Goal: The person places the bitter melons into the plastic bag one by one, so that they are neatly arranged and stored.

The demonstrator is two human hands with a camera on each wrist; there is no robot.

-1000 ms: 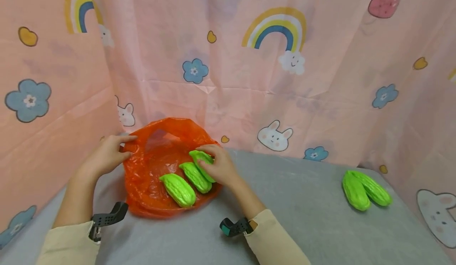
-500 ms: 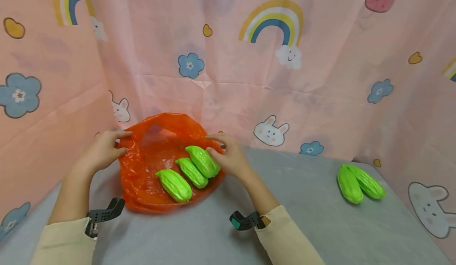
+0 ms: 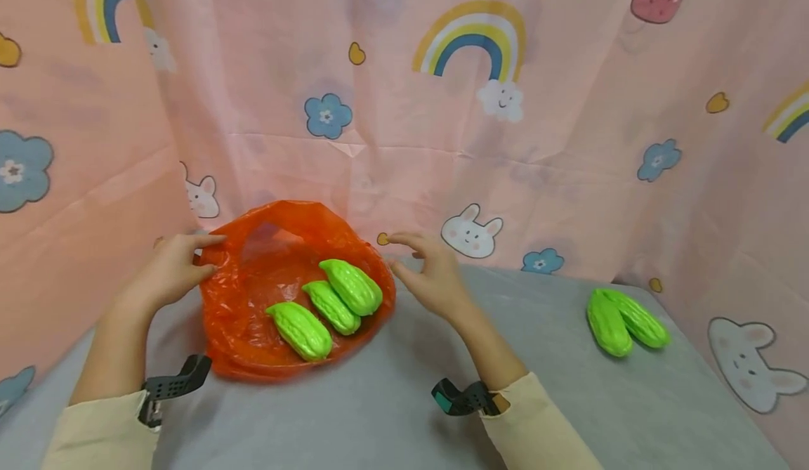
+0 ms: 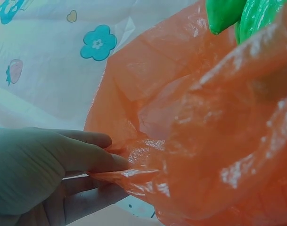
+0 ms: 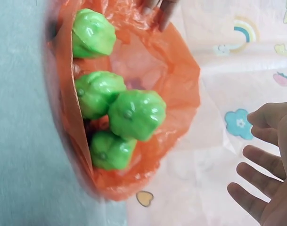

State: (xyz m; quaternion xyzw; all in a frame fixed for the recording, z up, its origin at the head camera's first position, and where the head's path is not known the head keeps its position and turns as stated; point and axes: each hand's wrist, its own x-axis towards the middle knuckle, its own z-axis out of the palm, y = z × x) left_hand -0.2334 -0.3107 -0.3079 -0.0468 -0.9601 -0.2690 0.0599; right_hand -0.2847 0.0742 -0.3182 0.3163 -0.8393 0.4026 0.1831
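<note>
An orange plastic bag [image 3: 253,347] lies on its side with its mouth facing me. Its left rim is pinched between the thumb and fingers of my left hand [image 3: 166,273], as the left wrist view also shows. Inside sit bright green, ribbed bitter melons, among them a front one [image 3: 303,333], a middle one [image 3: 333,308] and a right one [image 3: 354,289]. From the right wrist view, several melons [image 5: 136,115] are visible, one partly behind another. My right hand [image 3: 432,277] is just right of the bag, fingers spread and holding nothing.
Two more bitter melons [image 3: 616,322] lie close together on the right of the grey table [image 3: 505,357]. A pink patterned curtain [image 3: 404,168] rises behind the table and along both sides.
My right hand has let go of the right-hand bitter melon inside the bag and drawn back to the right. My left hand keeps its pinch on the bag's rim.
</note>
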